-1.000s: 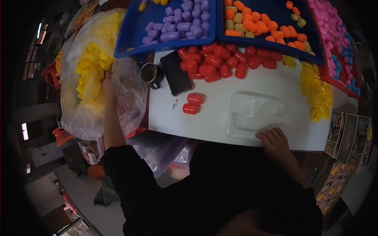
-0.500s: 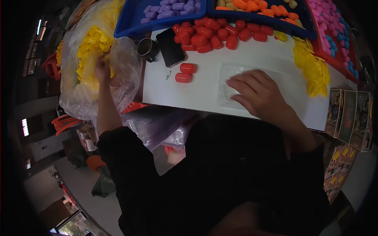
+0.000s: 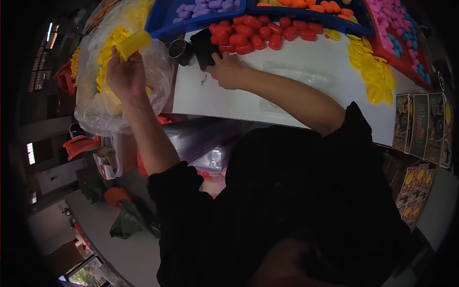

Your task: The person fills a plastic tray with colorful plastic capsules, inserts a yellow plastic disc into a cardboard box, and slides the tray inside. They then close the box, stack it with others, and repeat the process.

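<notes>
My left hand (image 3: 126,74) grips a yellow plastic piece (image 3: 134,45), roughly tube-shaped, above a clear plastic bag (image 3: 155,71) of similar yellow pieces (image 3: 103,57). My right hand (image 3: 228,71) reaches across the white table, palm down with fingers curled, beside a black phone (image 3: 204,50). Whatever lies beneath its palm is hidden. Behind that hand is a pile of glossy red capsules (image 3: 244,40). A clear plastic tray (image 3: 311,74) lies on the table, partly covered by my right forearm.
Blue trays (image 3: 193,26) of purple and orange capsules stand at the back. A dark mug (image 3: 179,50) sits by the phone. Yellow discs (image 3: 375,71) lie at the right, near a red tray (image 3: 387,50) of pink and blue pieces. Printed boxes (image 3: 420,124) stand beyond the table's right edge.
My left hand has come up out of the bag with a yellow piece. My right hand has moved left from the clear tray to where two red capsules lay; those are now out of sight.
</notes>
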Available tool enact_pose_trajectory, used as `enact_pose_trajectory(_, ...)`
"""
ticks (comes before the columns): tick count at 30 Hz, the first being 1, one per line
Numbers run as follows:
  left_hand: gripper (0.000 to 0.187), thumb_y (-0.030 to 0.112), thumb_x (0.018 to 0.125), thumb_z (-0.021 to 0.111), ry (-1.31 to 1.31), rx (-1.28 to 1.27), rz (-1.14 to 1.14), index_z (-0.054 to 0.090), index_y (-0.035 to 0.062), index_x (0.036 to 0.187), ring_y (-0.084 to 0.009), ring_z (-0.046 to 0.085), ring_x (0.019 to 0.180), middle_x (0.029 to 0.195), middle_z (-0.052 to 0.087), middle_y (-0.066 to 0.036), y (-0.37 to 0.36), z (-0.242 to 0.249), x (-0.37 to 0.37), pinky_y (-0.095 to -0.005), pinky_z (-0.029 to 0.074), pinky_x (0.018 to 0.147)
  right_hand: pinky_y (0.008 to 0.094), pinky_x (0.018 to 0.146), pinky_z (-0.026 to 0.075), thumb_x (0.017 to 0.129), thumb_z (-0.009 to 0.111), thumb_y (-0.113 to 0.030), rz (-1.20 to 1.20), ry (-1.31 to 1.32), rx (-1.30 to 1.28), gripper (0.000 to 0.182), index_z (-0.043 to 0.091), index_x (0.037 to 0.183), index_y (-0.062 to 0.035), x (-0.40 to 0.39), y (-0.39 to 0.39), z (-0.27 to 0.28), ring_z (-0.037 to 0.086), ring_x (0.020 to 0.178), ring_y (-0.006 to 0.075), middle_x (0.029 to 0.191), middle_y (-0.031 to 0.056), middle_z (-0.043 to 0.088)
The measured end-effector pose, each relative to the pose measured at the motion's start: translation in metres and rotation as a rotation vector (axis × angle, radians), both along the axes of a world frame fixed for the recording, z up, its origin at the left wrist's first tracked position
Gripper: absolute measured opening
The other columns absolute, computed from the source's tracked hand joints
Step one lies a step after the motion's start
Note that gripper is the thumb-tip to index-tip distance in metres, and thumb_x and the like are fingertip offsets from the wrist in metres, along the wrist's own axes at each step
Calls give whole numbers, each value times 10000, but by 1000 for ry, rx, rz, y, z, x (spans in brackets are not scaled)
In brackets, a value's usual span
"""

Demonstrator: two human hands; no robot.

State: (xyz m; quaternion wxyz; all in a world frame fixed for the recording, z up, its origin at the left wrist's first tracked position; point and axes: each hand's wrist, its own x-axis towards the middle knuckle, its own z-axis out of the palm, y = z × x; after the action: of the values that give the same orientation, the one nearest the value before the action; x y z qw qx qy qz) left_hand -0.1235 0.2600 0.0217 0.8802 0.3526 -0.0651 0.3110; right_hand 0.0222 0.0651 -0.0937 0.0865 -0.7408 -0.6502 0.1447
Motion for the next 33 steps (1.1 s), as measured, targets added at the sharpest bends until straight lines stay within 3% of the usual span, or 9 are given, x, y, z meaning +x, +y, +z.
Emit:
enact_pose_trajectory(5, 282, 59, 805, 505, 272, 114, 80, 520, 17, 1083, -210, 559, 929, 1032, 573, -93, -189, -26, 30, -299, 431, 831, 413, 829, 451, 768, 634, -248, -49, 11, 593, 452, 470, 1129, -31, 75, -55, 50, 506, 1065, 332, 1077, 238, 521)
enact_pose_trajectory(9, 312, 39, 774, 498, 598, 351, -128, 541, 16, 1082, -198, 538, 907, 996, 573, -89, -243, -68, 47, -295, 406, 818, 399, 799, 463, 767, 654, -239, -415, 87, 241, 501, 409, 1146, -21, 147, -123, 43, 574, 955, 373, 996, 255, 570)
enact_pose_trajectory(14, 218, 77, 768, 541, 683, 1340, 259, 613, 29, 968, -249, 514, 915, 938, 560, -117, -255, -110, 46, -335, 391, 812, 386, 780, 468, 818, 624, -306, -468, 117, -32, 521, 373, 1132, 25, 155, -139, 17, 581, 929, 379, 983, 280, 575)
enact_pose_trajectory(18, 203, 84, 775, 543, 685, 1286, 498, 616, 30, 957, -274, 514, 912, 893, 572, -121, -271, -125, 44, -339, 389, 821, 387, 775, 468, 829, 614, -325, -529, 249, -125, 493, 432, 1143, 10, 150, -140, 35, 591, 903, 368, 999, 256, 582)
enact_pose_trajectory(23, 190, 31, 769, 513, 605, 988, 510, 604, 18, 935, -280, 515, 884, 888, 589, -128, -266, -146, 52, -343, 372, 852, 344, 743, 468, 849, 600, -317, -313, -16, 597, 372, 574, 1075, -22, 198, -191, 53, 626, 805, 273, 998, 158, 603)
enact_pose_trajectory(25, 196, 19, 761, 500, 588, 1035, 522, 598, 16, 932, -282, 520, 871, 896, 591, -128, -265, -146, 54, -354, 368, 859, 331, 700, 468, 847, 596, -363, -581, 202, 626, 381, 597, 1038, -33, 242, -227, 83, 626, 766, 245, 908, 135, 621)
enact_pose_trajectory(27, 203, 6, 754, 487, 559, 1093, 536, 592, 15, 928, -284, 525, 857, 903, 592, -129, -262, -143, 57, -366, 364, 866, 343, 666, 473, 848, 585, -392, -1018, -24, 377, 394, 603, 1027, -41, 318, -276, 94, 626, 738, 249, 816, 117, 636)
enact_pose_trajectory(29, 215, -7, 732, 469, 561, 1140, 531, 580, 20, 915, -291, 534, 833, 887, 587, -130, -260, -141, 60, -408, 342, 907, 368, 648, 476, 817, 591, -451, -1024, -410, 79, 444, 627, 976, -38, 369, -309, 93, 627, 724, 252, 788, 113, 654)
enact_pose_trajectory(33, 204, 2, 724, 466, 609, 1170, 505, 568, 27, 899, -295, 544, 831, 869, 581, -136, -257, -141, 63, -464, 286, 979, 391, 702, 490, 758, 636, -456, -1111, -400, 28, 498, 600, 1080, -78, 450, -340, 42, 639, 827, 287, 866, 159, 654)
